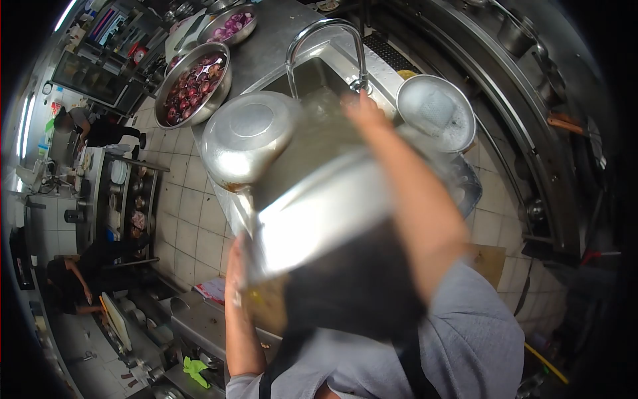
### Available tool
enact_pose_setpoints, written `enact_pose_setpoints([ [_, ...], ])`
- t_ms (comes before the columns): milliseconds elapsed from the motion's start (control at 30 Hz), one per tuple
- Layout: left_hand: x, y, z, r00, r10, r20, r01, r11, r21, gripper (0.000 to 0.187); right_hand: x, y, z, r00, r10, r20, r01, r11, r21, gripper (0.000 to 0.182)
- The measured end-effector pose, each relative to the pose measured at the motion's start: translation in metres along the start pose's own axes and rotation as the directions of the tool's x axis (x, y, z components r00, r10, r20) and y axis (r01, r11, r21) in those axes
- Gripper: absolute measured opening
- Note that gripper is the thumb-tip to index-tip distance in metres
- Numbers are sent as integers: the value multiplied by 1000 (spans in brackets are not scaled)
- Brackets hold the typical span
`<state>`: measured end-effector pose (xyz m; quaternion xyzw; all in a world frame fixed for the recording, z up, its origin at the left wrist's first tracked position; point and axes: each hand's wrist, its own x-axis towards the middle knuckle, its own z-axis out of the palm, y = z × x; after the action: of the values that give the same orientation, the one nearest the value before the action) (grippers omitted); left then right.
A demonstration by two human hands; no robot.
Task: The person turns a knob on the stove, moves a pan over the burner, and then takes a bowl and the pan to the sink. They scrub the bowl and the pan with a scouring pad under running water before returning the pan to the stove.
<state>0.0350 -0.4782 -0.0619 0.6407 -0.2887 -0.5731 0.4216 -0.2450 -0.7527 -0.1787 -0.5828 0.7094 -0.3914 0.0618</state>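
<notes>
My left hand [236, 269] is at the left edge of a shiny rectangular metal pan [319, 216], closed on it; the fingers are mostly hidden. The pan is tilted in front of my dark apron, at the near side of the sink, and smeared by motion. Stretched forward, my right hand [369, 113] is at the tap handle [359, 86] beside the base of the curved chrome faucet [325, 23]. Its fingers look closed there, though blurred. Below the spout, cloudy water shows in the sink [312, 76]. An upturned metal bowl [249, 136] rests over the sink's left edge.
Left of the sink, a large bowl [226, 86] holds red onions in liquid, with a smaller bowl of onion pieces [232, 26] behind. A pot of soapy water [405, 100] stands at right. Two other people [70, 279] work at far left. Tiled floor [183, 199] lies between.
</notes>
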Motion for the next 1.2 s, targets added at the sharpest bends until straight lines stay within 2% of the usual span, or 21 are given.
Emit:
enact_pose_setpoints([
  [133,-2,2,3,999,17,32,-17,1000,0,13,-6,15,21,992,-25,127,40,993,-114,74],
  [233,-4,4,9,999,-48,15,50,992,-113,13,3,52,104,985,-94,143,129,957,-259,89],
  [267,-3,4,8,999,-49,12,50,992,-115,13,18,45,108,959,-94,268,160,959,-235,94],
  [333,-2,-1,3,999,-46,-5,46,998,-39,13,19,44,105,918,-44,394,128,973,-190,98],
  [400,0,-5,-4,1000,-15,-27,16,1000,26,14,9,-19,7,915,58,398,7,987,-159,98],
  [500,-3,7,-8,989,98,-112,-72,974,215,18,17,2,36,879,-35,475,65,997,-47,90],
  [533,-6,9,-9,971,174,-163,-110,933,342,20,12,6,38,875,-42,482,73,996,-45,90],
  [567,0,2,-32,945,277,-176,-109,771,627,24,3,2,24,889,-69,453,74,997,6,84],
  [633,-14,27,-34,860,490,-144,-69,391,918,27,-8,5,12,897,-94,431,79,996,52,78],
  [700,-19,44,-38,840,487,-242,118,271,955,29,-12,8,0,834,-108,542,-57,959,279,69],
  [733,-18,47,-44,811,540,-225,106,242,964,28,-15,9,-11,828,-114,550,-51,960,276,69],
  [800,-15,51,-56,790,566,-235,152,190,970,28,-20,-21,-75,778,-143,612,-302,768,564,62],
  [833,-12,51,-63,788,568,-236,177,157,971,28,-22,-37,-102,768,-154,621,-301,770,563,62],
  [900,-5,47,-70,778,577,-248,196,152,969,27,-23,-68,-153,562,69,824,-798,307,518,52],
  [933,-4,43,-74,771,588,-243,200,139,970,26,-25,-82,-169,490,153,858,-871,123,476,44],
  [967,-4,37,-81,774,581,-252,205,147,968,26,-32,-86,-175,484,154,861,-874,132,468,44],
  [1033,5,24,-92,706,664,-246,222,123,967,22,-42,-81,-187,439,22,898,-880,-188,435,44],
  [1067,4,22,-91,691,669,-272,227,155,961,20,-47,-74,-183,437,-3,900,-872,-246,423,41],
  [1100,8,13,-100,699,672,-245,195,150,969,22,-53,-63,-183,446,45,894,-864,-238,443,41],
  [1167,11,0,-114,696,667,-266,201,175,964,21,-54,-45,-187,536,-161,829,-826,104,554,41],
  [1200,11,-4,-120,720,637,-275,203,185,962,21,-44,-41,-202,550,-119,826,-794,232,562,46],
])
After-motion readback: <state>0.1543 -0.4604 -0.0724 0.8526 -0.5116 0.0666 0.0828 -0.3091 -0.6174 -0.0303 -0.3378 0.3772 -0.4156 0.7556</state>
